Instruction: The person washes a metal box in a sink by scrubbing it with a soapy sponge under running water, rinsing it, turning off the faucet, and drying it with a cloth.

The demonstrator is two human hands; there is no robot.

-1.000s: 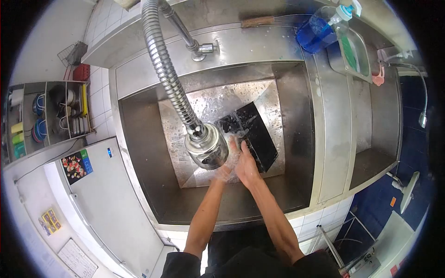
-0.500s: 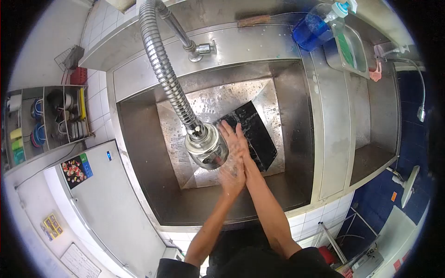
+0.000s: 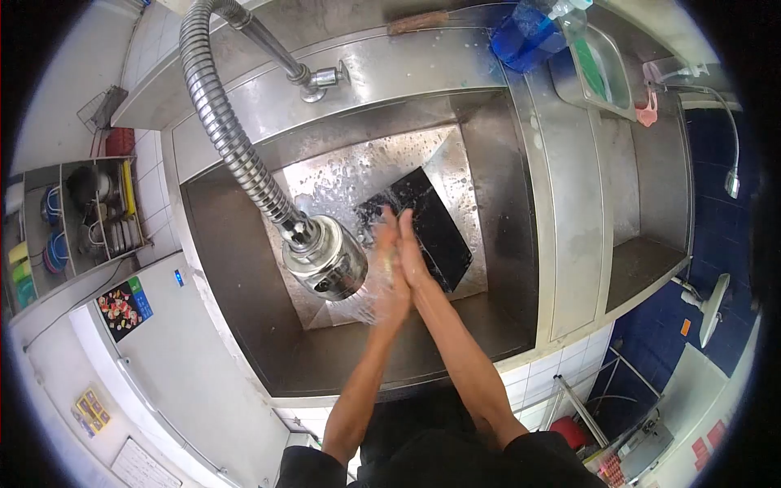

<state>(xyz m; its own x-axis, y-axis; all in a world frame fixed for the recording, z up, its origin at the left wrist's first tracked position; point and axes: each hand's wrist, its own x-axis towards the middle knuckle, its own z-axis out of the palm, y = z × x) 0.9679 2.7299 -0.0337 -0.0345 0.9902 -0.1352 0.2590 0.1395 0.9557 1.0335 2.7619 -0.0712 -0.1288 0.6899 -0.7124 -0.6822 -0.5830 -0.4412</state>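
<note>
Over the steel sink point(image 3: 236, 268) my two hands lie palm against palm, fingers stretched out and pointing away from me. My left hand point(image 3: 390, 281) is wet and partly smeared by motion, with water spraying onto its outer side. Against it rests my right hand point(image 3: 412, 254), its fingers straight. Neither holds anything that I can see. Just left of them hangs the round metal spray head point(image 3: 325, 268) of the faucet, water streaming from it. Beneath and beyond my fingers, a flat black rectangular slab point(image 3: 443, 232) lies on the wet sink floor.
A flexible metal hose point(image 3: 236, 150) arches over the sink's left side. On the back ledge are a wooden-handled tool point(image 3: 417, 23), a bottle of blue liquid point(image 3: 525, 41) and a metal container point(image 3: 622, 81). A dish rack point(image 3: 77, 220) stands at far left.
My hands have shifted from crossed and rubbing to lying palm to palm with fingers aligned. The view has moved slightly, so the sink and faucet appear further left.
</note>
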